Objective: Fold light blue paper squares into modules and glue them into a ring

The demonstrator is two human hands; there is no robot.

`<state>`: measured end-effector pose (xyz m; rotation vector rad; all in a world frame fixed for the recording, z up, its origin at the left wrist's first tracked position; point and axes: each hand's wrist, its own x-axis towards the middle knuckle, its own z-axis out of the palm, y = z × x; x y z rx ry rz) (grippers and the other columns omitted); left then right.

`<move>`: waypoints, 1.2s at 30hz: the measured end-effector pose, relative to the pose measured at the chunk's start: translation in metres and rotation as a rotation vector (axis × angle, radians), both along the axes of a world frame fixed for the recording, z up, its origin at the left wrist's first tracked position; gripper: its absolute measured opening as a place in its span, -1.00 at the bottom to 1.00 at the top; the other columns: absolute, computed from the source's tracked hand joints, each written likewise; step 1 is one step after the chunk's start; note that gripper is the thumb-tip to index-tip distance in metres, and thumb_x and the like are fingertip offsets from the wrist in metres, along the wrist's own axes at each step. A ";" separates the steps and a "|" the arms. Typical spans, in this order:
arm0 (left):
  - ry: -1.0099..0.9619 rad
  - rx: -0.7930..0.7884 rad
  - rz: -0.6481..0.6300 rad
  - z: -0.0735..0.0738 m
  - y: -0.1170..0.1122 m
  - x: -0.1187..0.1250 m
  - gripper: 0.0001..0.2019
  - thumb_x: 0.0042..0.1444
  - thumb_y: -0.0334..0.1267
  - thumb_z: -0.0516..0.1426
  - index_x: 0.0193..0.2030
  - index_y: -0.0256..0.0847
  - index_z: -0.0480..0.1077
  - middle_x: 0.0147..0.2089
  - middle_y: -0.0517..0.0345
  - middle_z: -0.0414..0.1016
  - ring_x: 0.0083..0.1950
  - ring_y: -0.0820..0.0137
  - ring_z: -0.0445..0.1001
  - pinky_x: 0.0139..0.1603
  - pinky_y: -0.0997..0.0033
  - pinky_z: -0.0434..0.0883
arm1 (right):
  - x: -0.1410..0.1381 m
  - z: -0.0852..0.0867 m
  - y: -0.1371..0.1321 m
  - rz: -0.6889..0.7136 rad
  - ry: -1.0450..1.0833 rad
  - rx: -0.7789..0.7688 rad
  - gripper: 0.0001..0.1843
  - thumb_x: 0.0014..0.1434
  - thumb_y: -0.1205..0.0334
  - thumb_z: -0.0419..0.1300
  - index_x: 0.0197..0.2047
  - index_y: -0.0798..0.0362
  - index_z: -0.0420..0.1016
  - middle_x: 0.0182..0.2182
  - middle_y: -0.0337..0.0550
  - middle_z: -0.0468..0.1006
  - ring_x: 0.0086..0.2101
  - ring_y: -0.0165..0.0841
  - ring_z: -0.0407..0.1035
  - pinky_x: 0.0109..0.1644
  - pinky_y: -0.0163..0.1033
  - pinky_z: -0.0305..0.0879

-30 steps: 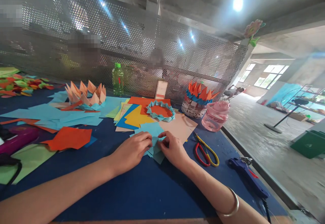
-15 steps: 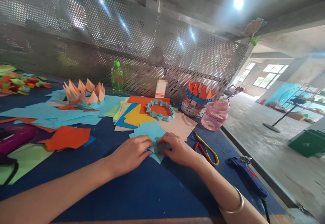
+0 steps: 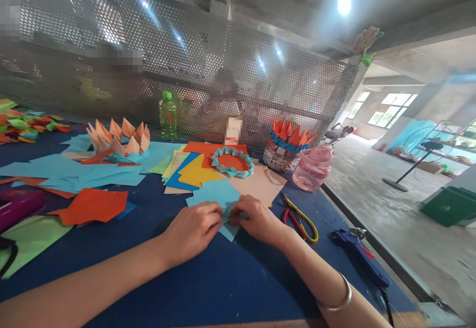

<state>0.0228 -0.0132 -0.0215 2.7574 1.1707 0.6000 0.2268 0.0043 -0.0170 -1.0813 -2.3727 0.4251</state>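
Left hand (image 3: pixel 191 229) and right hand (image 3: pixel 256 220) at work, both grips clamped on folded blue paper (image 3: pixel 211 194), lying on the navy tabletop (image 3: pixel 193 288), just beside scissors (image 3: pixel 297 224), below a paper ring (image 3: pixel 232 163)

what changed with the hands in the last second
The right hand came down from above the blue paper and lies flatter, pinching its fold beside the left hand, which stayed put. Nothing was let go. The scissors and paper ring stayed where they were.
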 end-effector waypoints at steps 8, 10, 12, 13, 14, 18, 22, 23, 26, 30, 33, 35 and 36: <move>-0.149 -0.135 0.176 0.004 0.000 0.006 -0.84 0.14 -0.24 0.06 -0.44 -0.18 0.34 -0.27 0.23 0.39 -0.24 0.42 0.41 -0.25 0.46 0.25 | 0.000 -0.006 0.002 -0.122 0.033 -0.118 -0.95 0.03 0.38 0.22 -0.42 0.06 0.49 -0.47 -0.27 0.45 -0.44 -0.48 0.29 -0.38 -0.40 0.11; -0.163 -0.164 0.219 0.005 0.001 0.007 -0.81 0.15 -0.20 0.04 -0.44 -0.17 0.34 -0.28 0.23 0.39 -0.28 0.42 0.40 -0.29 0.45 0.24 | 0.000 -0.005 0.002 -0.125 0.024 -0.103 -0.93 0.04 0.37 0.19 -0.44 0.07 0.48 -0.50 -0.27 0.44 -0.46 -0.49 0.27 -0.38 -0.39 0.09; -0.166 -0.188 0.255 0.006 0.001 0.009 -0.79 0.16 -0.20 0.01 -0.45 -0.17 0.34 -0.28 0.24 0.39 -0.32 0.43 0.40 -0.32 0.45 0.23 | -0.001 -0.004 0.000 -0.141 0.005 -0.084 -0.92 0.05 0.35 0.17 -0.46 0.07 0.45 -0.52 -0.27 0.43 -0.47 -0.49 0.27 -0.38 -0.38 0.08; -0.164 -0.193 0.272 0.007 0.001 0.009 -0.78 0.16 -0.20 0.00 -0.46 -0.17 0.34 -0.28 0.24 0.39 -0.33 0.44 0.40 -0.33 0.45 0.23 | -0.002 -0.003 -0.001 -0.154 -0.004 -0.076 -0.92 0.05 0.33 0.17 -0.46 0.08 0.45 -0.52 -0.27 0.43 -0.46 -0.48 0.27 -0.37 -0.38 0.07; -0.160 -0.192 0.287 0.007 0.001 0.010 -0.78 0.16 -0.21 0.00 -0.47 -0.17 0.34 -0.27 0.24 0.39 -0.33 0.44 0.40 -0.33 0.44 0.22 | -0.003 -0.002 -0.002 -0.167 -0.015 -0.069 -0.92 0.06 0.32 0.17 -0.46 0.08 0.44 -0.51 -0.27 0.43 -0.46 -0.48 0.27 -0.37 -0.38 0.07; -0.144 -0.171 0.322 0.007 0.002 0.012 -0.78 0.13 -0.22 0.00 -0.50 -0.18 0.33 -0.28 0.24 0.39 -0.31 0.43 0.41 -0.35 0.44 0.21 | -0.006 -0.001 -0.004 -0.202 -0.045 -0.040 -0.92 0.07 0.28 0.17 -0.44 0.08 0.42 -0.48 -0.24 0.44 -0.42 -0.46 0.27 -0.35 -0.37 0.06; -0.125 -0.163 0.349 0.009 0.002 0.014 -0.79 0.11 -0.22 0.01 -0.51 -0.18 0.30 -0.32 0.24 0.39 -0.32 0.43 0.41 -0.39 0.45 0.18 | -0.008 -0.002 -0.004 -0.226 -0.058 -0.037 -0.88 0.07 0.23 0.18 -0.45 0.08 0.40 -0.50 -0.24 0.42 -0.44 -0.46 0.25 -0.35 -0.36 0.05; -0.118 -0.160 0.352 0.009 0.002 0.014 -0.80 0.11 -0.23 0.01 -0.51 -0.18 0.29 -0.33 0.24 0.39 -0.32 0.43 0.41 -0.40 0.45 0.17 | -0.008 -0.002 -0.004 -0.231 -0.065 -0.038 -0.87 0.07 0.23 0.18 -0.46 0.08 0.39 -0.50 -0.24 0.42 -0.44 -0.45 0.25 -0.35 -0.36 0.05; -0.100 -0.147 0.353 0.010 0.002 0.015 -0.81 0.09 -0.23 0.02 -0.51 -0.17 0.28 -0.35 0.24 0.39 -0.30 0.41 0.41 -0.41 0.46 0.16 | -0.009 -0.002 -0.005 -0.246 -0.083 -0.028 -0.89 0.08 0.26 0.16 -0.46 0.09 0.37 -0.50 -0.24 0.41 -0.43 -0.45 0.24 -0.34 -0.35 0.05; -0.096 -0.137 0.348 0.012 0.003 0.015 -0.84 0.08 -0.25 0.02 -0.49 -0.17 0.30 -0.35 0.23 0.40 -0.27 0.39 0.42 -0.41 0.46 0.16 | -0.009 -0.002 -0.007 -0.256 -0.092 -0.021 -0.91 0.08 0.30 0.14 -0.44 0.08 0.36 -0.47 -0.21 0.41 -0.40 -0.42 0.25 -0.31 -0.34 0.07; -0.088 -0.140 0.353 0.012 0.003 0.015 -0.85 0.08 -0.27 0.03 -0.49 -0.17 0.30 -0.36 0.24 0.40 -0.28 0.39 0.42 -0.41 0.46 0.17 | -0.007 -0.002 -0.006 -0.279 -0.079 -0.049 -0.94 0.06 0.29 0.16 -0.34 0.08 0.36 -0.45 -0.21 0.42 -0.39 -0.41 0.27 -0.30 -0.32 0.09; -0.083 -0.142 0.353 0.013 0.003 0.015 -0.85 0.07 -0.27 0.04 -0.50 -0.17 0.30 -0.36 0.24 0.40 -0.28 0.38 0.43 -0.41 0.47 0.18 | -0.006 -0.002 -0.005 -0.281 -0.071 -0.071 -0.88 0.06 0.30 0.17 -0.28 0.08 0.35 -0.46 -0.22 0.42 -0.41 -0.40 0.27 -0.31 -0.32 0.08; -0.082 -0.142 0.354 0.013 0.003 0.015 -0.85 0.08 -0.28 0.04 -0.50 -0.16 0.30 -0.36 0.23 0.40 -0.28 0.38 0.43 -0.41 0.47 0.18 | -0.005 -0.003 -0.004 -0.277 -0.067 -0.080 -0.86 0.06 0.30 0.17 -0.26 0.08 0.34 -0.47 -0.23 0.42 -0.41 -0.40 0.27 -0.32 -0.32 0.08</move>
